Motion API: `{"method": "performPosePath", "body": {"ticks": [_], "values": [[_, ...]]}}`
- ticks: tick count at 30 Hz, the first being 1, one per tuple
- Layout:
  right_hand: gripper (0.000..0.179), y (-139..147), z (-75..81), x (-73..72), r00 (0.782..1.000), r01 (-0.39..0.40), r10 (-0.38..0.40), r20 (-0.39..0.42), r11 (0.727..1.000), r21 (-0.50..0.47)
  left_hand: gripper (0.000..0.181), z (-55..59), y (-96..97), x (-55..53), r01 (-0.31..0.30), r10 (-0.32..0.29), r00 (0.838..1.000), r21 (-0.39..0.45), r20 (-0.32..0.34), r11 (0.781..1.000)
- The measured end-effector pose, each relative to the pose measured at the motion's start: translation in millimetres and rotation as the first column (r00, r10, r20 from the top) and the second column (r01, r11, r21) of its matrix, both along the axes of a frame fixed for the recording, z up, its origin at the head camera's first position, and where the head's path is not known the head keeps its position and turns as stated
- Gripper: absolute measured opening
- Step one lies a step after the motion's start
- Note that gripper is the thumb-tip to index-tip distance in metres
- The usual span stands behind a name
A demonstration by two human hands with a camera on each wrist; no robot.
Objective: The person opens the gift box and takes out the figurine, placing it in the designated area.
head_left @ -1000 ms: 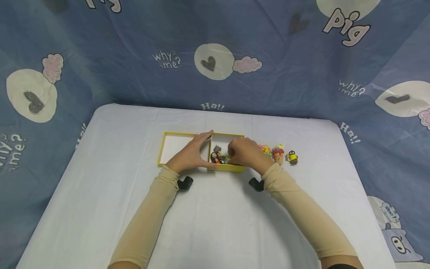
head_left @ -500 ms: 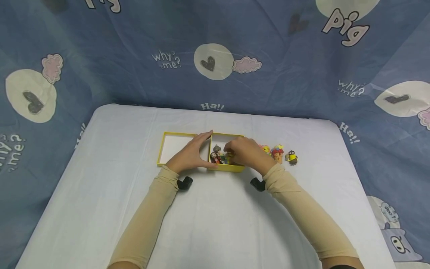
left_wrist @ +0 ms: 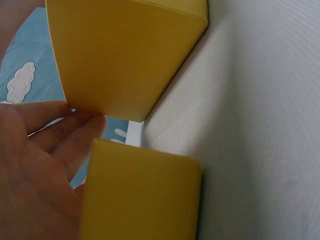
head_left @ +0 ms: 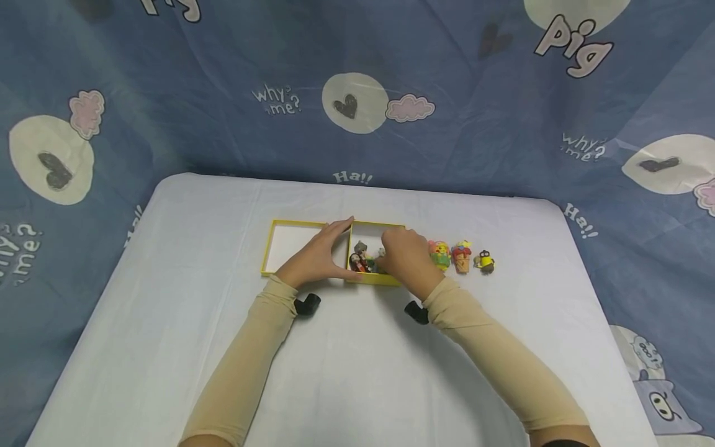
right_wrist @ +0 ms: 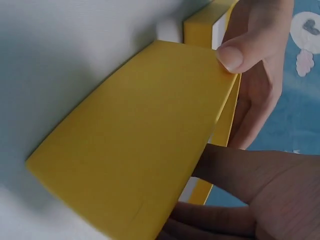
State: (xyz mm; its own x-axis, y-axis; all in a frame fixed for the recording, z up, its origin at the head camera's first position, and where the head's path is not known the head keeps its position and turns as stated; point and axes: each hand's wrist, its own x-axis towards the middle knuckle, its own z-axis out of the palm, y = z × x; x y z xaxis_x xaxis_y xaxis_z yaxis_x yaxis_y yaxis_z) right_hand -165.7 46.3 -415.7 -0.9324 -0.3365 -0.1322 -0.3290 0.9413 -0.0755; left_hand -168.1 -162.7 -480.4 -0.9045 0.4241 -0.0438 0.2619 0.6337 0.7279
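— Item one: the right hand [head_left: 410,256]?
— Mine. Fingertips hidden inside the yellow box [head_left: 375,279]; what they touch, I cannot tell.
— Item two: figurines [head_left: 360,256] in that box?
— Partly behind my right hand; faces too small to read.
— Item three: yellow tray [head_left: 293,241]?
— Partly covered by my left hand [head_left: 317,257].
— Item four: table [head_left: 346,372]?
— Near edge cut off by the head view's lower border.

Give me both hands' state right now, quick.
Left hand: holding the right yellow box by its left end.
Right hand: inside that box, grip hidden; can't tell if it holds anything.
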Motion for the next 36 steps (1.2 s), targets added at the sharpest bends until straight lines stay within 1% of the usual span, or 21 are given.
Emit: {"method": "performPosePath", "body": {"ticks": [2, 4, 6, 10, 16, 21, 29, 36], "values": [[0.026, -3, -1.5, -0.3, 1.000, 0.010, -0.010, 0.008, 1.000, 0.023, 0.129, 0.1, -0.3, 0.5, 0.000, 0.000, 1.000, -0.001, 0.004, 1.000], [0.023, -5, -2.6, -0.8, 0.999, 0.016, -0.017, 0.034, 1.000, 0.018, 0.129, 0.4, -0.4, 0.7, 0.001, -0.001, 1.000, 0.001, 0.006, 1.000], [0.023, -7, -3.7, -1.2, 0.998, 0.014, -0.014, 0.058, 1.000, 0.002, 0.129, 0.4, -0.5, 0.7, 0.004, -0.004, 1.000, 0.002, 0.006, 1.000], [0.028, -7, -7.6, -2.0, 0.996, 0.013, -0.009, 0.084, 0.999, -0.043, 0.130, 0.6, 0.4, -0.6, 0.007, -0.007, 1.000, -0.005, 0.001, 1.000], [0.029, -8, -10.8, -2.9, 0.993, 0.041, -0.032, 0.116, 0.996, -0.078, 0.129, 0.9, 0.3, -0.1, 0.003, -0.003, 1.000, -0.004, -0.002, 1.000], [0.028, -6, -10.8, -2.8, 0.989, 0.061, -0.045, 0.139, 0.992, -0.114, 0.128, -1.4, 0.1, -0.3, 0.002, -0.002, 1.000, 0.003, -0.004, 1.000], [0.021, -4, -12.3, -3.3, 0.989, 0.052, -0.028, 0.145, 0.985, -0.162, 0.127, -4.4, -0.7, -1.8, 0.009, -0.009, 1.000, -0.007, -0.011, 1.000], [0.020, -3, -10.8, -2.9, 0.987, 0.051, -0.022, 0.157, 0.982, -0.180, 0.126, -1.3, -0.8, -0.1, 0.004, -0.004, 1.000, -0.005, -0.006, 1.000]]}}
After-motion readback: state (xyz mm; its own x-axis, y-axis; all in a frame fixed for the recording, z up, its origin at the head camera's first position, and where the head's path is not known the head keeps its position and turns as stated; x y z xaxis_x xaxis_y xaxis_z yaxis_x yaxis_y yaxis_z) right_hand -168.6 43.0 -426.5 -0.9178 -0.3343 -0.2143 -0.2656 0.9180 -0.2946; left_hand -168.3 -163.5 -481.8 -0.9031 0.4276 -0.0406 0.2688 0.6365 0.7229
